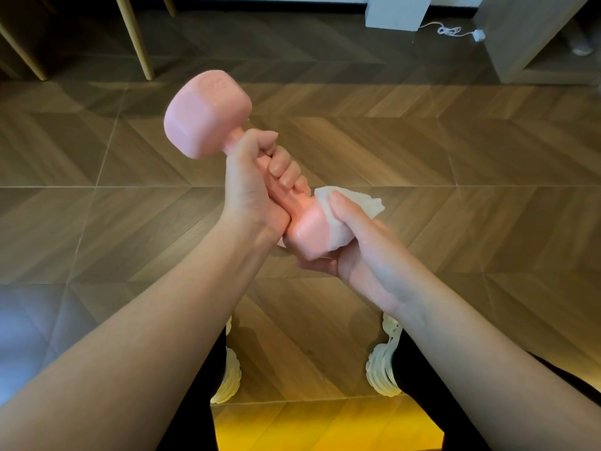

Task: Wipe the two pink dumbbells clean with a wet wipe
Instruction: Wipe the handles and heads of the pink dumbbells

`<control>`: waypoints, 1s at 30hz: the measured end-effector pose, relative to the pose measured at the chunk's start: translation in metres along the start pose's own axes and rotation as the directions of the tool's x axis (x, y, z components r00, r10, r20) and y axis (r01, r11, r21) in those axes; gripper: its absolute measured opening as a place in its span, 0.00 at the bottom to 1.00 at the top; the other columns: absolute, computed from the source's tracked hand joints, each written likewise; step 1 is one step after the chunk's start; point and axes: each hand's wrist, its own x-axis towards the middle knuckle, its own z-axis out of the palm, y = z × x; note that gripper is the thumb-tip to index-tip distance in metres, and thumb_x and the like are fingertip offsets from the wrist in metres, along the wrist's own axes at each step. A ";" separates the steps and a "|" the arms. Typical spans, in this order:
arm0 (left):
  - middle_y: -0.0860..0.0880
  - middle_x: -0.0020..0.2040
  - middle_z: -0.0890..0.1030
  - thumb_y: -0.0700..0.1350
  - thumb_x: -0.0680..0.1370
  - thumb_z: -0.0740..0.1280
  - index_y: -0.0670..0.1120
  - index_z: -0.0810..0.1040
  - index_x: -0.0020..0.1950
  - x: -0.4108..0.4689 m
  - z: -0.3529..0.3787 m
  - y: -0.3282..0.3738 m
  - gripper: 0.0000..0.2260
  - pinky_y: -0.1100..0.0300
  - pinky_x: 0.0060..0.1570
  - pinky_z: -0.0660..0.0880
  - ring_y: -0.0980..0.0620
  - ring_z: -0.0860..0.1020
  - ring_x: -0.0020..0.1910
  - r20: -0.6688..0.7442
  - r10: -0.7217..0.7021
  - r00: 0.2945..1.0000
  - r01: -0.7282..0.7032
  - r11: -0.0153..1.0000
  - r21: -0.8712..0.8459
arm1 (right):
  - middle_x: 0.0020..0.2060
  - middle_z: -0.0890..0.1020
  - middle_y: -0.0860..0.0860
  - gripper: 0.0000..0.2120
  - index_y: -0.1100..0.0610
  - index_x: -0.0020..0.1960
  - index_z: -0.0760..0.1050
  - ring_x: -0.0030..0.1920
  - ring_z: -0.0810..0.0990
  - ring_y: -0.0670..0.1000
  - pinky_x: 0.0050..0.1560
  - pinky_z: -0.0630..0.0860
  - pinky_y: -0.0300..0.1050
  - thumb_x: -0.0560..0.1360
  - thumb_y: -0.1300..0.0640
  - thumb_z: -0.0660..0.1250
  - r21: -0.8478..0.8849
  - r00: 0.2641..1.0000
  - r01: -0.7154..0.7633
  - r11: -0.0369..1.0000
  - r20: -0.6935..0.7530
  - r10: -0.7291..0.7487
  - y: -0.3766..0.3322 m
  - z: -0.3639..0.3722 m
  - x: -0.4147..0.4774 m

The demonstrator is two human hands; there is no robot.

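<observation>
Wooden floor (422,151) seen beneath. Pink dumbbell (208,115) held mid-air, tilted, far head up-left. Handle gripped by left hand (257,183), fingers curled round. Near head cupped by right hand (354,245), white wet wipe (357,200) pressed against it.
</observation>
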 end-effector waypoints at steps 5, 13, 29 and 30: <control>0.54 0.22 0.59 0.42 0.77 0.57 0.49 0.62 0.29 0.000 -0.003 0.002 0.16 0.64 0.22 0.64 0.55 0.59 0.19 0.022 -0.012 1.000 0.014 0.996 -0.090 | 0.66 0.73 0.68 0.29 0.60 0.72 0.66 0.65 0.75 0.67 0.51 0.81 0.54 0.73 0.54 0.68 -0.007 0.997 -0.007 1.000 0.072 0.007 -0.002 -0.002 -0.005; 0.54 0.22 0.59 0.42 0.77 0.58 0.49 0.61 0.28 0.001 -0.004 0.007 0.17 0.63 0.22 0.63 0.55 0.59 0.20 0.022 -0.016 1.000 0.019 0.990 -0.141 | 0.66 0.73 0.69 0.25 0.61 0.71 0.66 0.66 0.74 0.68 0.58 0.79 0.58 0.78 0.52 0.64 0.022 0.980 -0.029 0.999 0.196 0.024 -0.010 -0.003 -0.006; 0.51 0.27 0.70 0.43 0.78 0.66 0.47 0.68 0.35 0.003 0.000 0.004 0.12 0.61 0.31 0.73 0.54 0.70 0.25 -0.046 -0.010 0.999 0.007 0.998 -0.068 | 0.64 0.77 0.63 0.25 0.59 0.70 0.67 0.63 0.78 0.63 0.54 0.81 0.54 0.76 0.53 0.67 -0.187 0.981 0.189 0.964 0.086 -0.176 -0.007 -0.007 -0.004; 0.52 0.26 0.69 0.44 0.78 0.67 0.47 0.67 0.36 0.003 0.000 0.003 0.12 0.61 0.30 0.72 0.55 0.70 0.24 -0.079 -0.032 0.996 0.025 0.996 -0.084 | 0.63 0.78 0.61 0.26 0.57 0.70 0.67 0.62 0.79 0.61 0.54 0.81 0.53 0.74 0.53 0.69 -0.250 0.979 0.203 0.947 0.059 -0.194 -0.006 -0.007 -0.004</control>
